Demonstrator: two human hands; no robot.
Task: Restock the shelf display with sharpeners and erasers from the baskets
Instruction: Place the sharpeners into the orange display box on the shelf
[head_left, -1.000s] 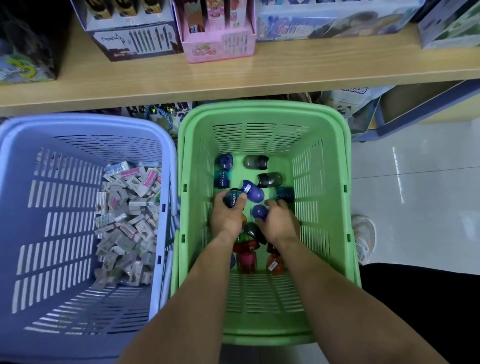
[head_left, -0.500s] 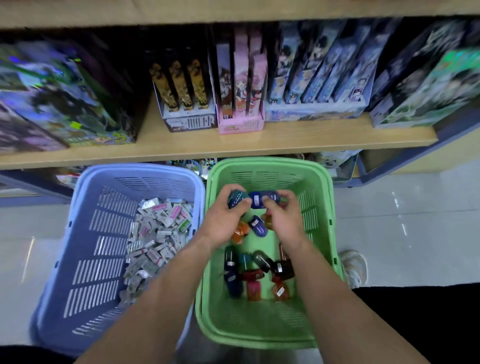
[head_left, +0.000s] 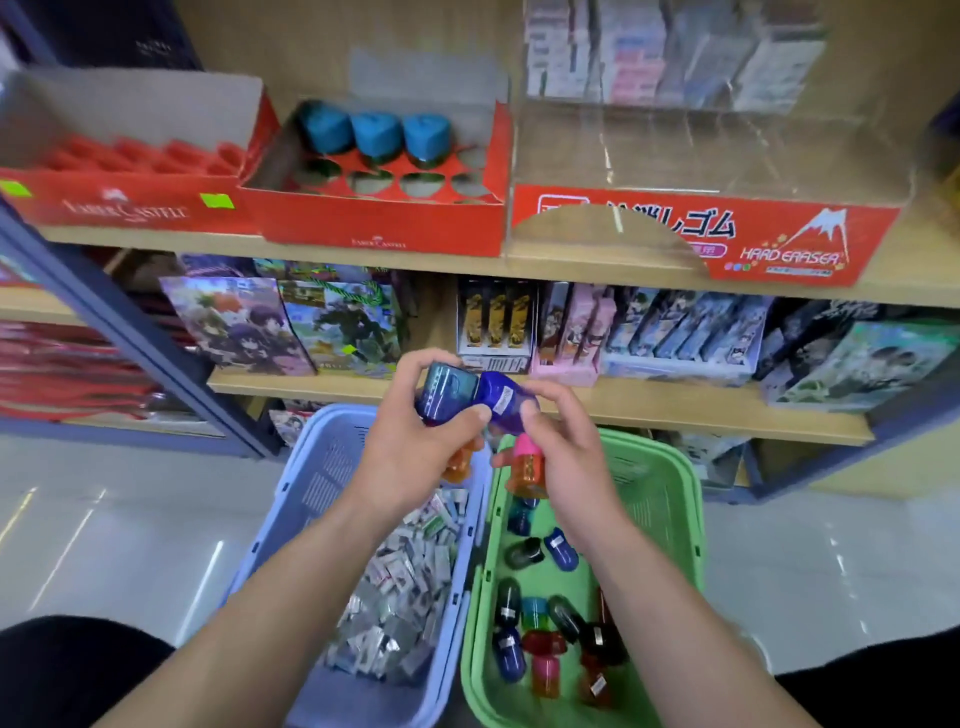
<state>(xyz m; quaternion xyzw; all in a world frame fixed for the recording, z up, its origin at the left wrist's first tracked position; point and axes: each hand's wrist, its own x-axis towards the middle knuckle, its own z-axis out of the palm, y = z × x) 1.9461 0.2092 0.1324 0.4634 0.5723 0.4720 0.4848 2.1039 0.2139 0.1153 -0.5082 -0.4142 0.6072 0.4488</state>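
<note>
My left hand (head_left: 415, 457) pinches a teal-blue sharpener (head_left: 448, 388) between thumb and curled fingers, with an orange sharpener (head_left: 460, 462) tucked under the palm. My right hand (head_left: 566, 467) grips a blue sharpener (head_left: 506, 402) at its fingertips and a pink-capped sharpener (head_left: 527, 465) lower down. I judge them light, hard and slick, so I hold each round the barrel's middle, since one could easily slip out of a crowded hand. The two blue ones lie end to end between my hands, long axes running across from one hand to the other, and the blue one's label faces me. The pink-capped one stands roughly upright, cap up. The green basket (head_left: 670, 499) sits below my right wrist. The red display box (head_left: 374, 228) with its open holes is above and beyond my left hand.
</note>
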